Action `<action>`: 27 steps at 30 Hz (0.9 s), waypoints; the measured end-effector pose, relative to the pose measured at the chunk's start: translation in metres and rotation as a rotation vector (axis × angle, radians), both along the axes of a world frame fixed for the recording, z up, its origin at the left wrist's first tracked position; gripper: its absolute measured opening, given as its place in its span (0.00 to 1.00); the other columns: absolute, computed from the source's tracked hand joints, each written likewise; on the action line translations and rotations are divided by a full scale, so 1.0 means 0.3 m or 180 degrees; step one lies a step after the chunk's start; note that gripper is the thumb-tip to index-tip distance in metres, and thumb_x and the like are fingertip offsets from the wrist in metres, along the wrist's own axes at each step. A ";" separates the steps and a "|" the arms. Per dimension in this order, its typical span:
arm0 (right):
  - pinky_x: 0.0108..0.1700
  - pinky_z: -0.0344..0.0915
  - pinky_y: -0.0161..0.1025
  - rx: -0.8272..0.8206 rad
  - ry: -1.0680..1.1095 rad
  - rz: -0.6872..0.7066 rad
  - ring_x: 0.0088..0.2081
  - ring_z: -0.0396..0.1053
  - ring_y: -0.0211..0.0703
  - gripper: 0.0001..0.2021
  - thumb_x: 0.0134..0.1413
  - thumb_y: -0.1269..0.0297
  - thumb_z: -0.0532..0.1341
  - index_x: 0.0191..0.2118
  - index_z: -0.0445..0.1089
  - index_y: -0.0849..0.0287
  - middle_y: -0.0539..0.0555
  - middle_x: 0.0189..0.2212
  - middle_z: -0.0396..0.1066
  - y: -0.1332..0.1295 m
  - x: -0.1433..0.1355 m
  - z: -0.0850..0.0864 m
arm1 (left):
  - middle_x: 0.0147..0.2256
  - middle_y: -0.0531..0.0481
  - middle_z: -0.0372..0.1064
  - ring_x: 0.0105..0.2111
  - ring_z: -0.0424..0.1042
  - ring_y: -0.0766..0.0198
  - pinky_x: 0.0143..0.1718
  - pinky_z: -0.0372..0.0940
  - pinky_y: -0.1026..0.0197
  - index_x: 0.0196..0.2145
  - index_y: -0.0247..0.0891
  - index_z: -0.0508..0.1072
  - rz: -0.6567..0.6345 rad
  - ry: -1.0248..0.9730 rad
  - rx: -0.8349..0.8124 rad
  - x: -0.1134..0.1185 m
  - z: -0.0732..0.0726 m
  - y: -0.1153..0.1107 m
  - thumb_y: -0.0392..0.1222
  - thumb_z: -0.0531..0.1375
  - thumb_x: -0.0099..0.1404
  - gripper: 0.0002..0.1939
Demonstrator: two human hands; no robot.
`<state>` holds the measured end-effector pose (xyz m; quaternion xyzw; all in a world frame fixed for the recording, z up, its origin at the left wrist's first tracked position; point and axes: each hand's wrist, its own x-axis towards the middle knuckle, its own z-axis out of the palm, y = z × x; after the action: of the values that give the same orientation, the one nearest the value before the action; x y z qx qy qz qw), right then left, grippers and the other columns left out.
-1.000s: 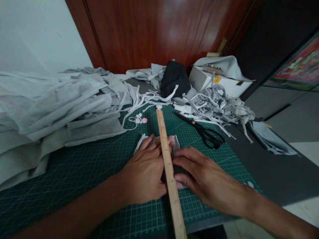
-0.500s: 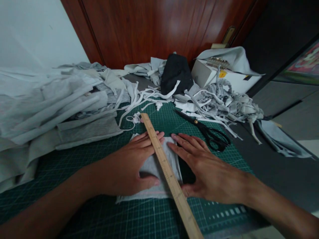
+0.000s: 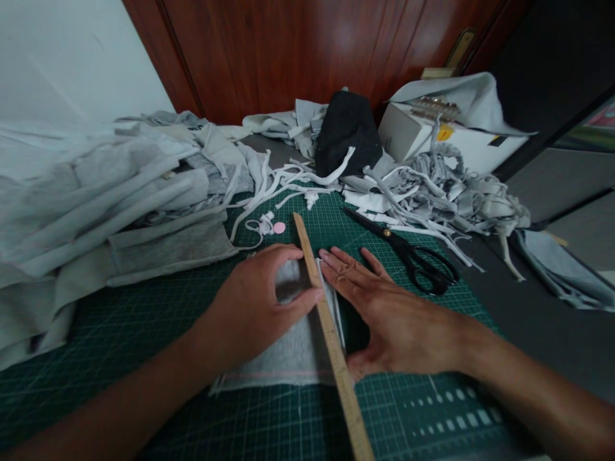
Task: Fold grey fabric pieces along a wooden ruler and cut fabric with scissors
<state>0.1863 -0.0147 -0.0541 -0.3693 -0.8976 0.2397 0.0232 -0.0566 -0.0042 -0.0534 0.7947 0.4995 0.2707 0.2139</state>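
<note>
Head view shows the ruler (image 3: 331,333) lying lengthwise over the grey cloth (image 3: 300,352), close to its right side, with both ends reaching past the cloth. The cloth rests on the green mat (image 3: 182,384), which covers much of the bench (image 3: 490,288).

Your left hand (image 3: 262,301) is curved over the cloth, thumb and forefinger touching the ruler at two spots along its edge; you cannot tell from here whether they clamp it or only steady it, as the other fingers are hidden. Your right hand (image 3: 389,320) is spread flat and grasps nothing: its fingertips rest by the cloth's far right corner, and its thumb sits beside the ruler at the near right corner.

The ruler looks like wood, so expect it to be light, stiff and hard to harm, but apt to skid on fabric. You do best to hold it by its two long edges, or to press it down at two points well apart. The cloth looks soft, limp and very light; it probably rucks or stretches if you drag it, so take it by a corner or the folded right edge and smooth it with flat fingers.

Scissors (image 3: 408,253) lie on the mat beyond your right hand, and a pink disc (image 3: 279,227) lies near the ruler's far end.
</note>
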 end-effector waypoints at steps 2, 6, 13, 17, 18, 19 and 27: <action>0.75 0.23 0.70 0.0026 0.0052 -0.0019 0.79 0.28 0.67 0.69 0.48 0.33 0.73 0.80 0.32 0.62 0.71 0.79 0.31 0.000 0.009 0.000 | 0.59 0.41 0.75 0.59 0.75 0.46 0.65 0.67 0.41 0.59 0.39 0.72 -0.0005 0.0073 0.0131 0.007 -0.017 -0.013 0.47 0.65 0.64 0.27; 0.76 0.26 0.68 0.0072 0.0151 -0.0034 0.79 0.29 0.66 0.68 0.48 0.37 0.75 0.81 0.32 0.55 0.66 0.79 0.34 -0.003 0.023 0.003 | 0.69 0.42 0.63 0.68 0.65 0.48 0.70 0.61 0.42 0.72 0.43 0.59 -0.0275 0.0283 0.0276 -0.004 -0.021 -0.032 0.35 0.60 0.65 0.39; 0.76 0.27 0.69 0.0110 0.0260 -0.0044 0.78 0.31 0.68 0.68 0.47 0.39 0.77 0.81 0.35 0.56 0.68 0.79 0.36 0.000 0.021 -0.005 | 0.72 0.43 0.59 0.73 0.56 0.47 0.74 0.53 0.40 0.60 0.42 0.76 -0.1282 0.0678 0.0539 -0.011 0.020 -0.057 0.39 0.64 0.65 0.25; 0.76 0.27 0.69 0.0105 0.0176 -0.0033 0.78 0.31 0.68 0.69 0.47 0.33 0.74 0.80 0.36 0.64 0.73 0.78 0.35 -0.002 0.026 -0.009 | 0.68 0.41 0.66 0.68 0.65 0.47 0.70 0.60 0.41 0.57 0.40 0.77 -0.1222 0.0569 0.0247 -0.005 0.011 -0.053 0.48 0.69 0.65 0.24; 0.76 0.27 0.68 0.0130 0.0164 -0.0016 0.78 0.30 0.68 0.69 0.47 0.32 0.73 0.80 0.36 0.66 0.74 0.78 0.35 -0.003 0.027 -0.010 | 0.68 0.41 0.67 0.68 0.65 0.46 0.71 0.60 0.41 0.56 0.40 0.78 -0.1202 0.0559 0.0257 -0.005 0.006 -0.050 0.49 0.70 0.64 0.24; 0.76 0.27 0.68 0.0160 0.0163 0.0006 0.78 0.30 0.68 0.69 0.48 0.31 0.72 0.80 0.36 0.67 0.74 0.78 0.35 -0.005 0.028 -0.011 | 0.68 0.42 0.66 0.68 0.65 0.46 0.71 0.59 0.41 0.56 0.41 0.78 -0.1186 0.0564 0.0261 -0.005 0.002 -0.048 0.49 0.70 0.64 0.24; 0.77 0.27 0.67 0.0190 0.0131 -0.0043 0.79 0.30 0.65 0.64 0.53 0.29 0.67 0.80 0.37 0.65 0.72 0.78 0.35 -0.012 0.033 -0.015 | 0.68 0.42 0.66 0.70 0.62 0.47 0.72 0.57 0.42 0.56 0.41 0.78 -0.1237 0.0616 0.0299 -0.009 -0.006 -0.048 0.50 0.73 0.60 0.28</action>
<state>0.1960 -0.0183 -0.0587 -0.3695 -0.9011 0.2202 0.0544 -0.0594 -0.0185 -0.0551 0.9074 0.3419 0.1698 0.1758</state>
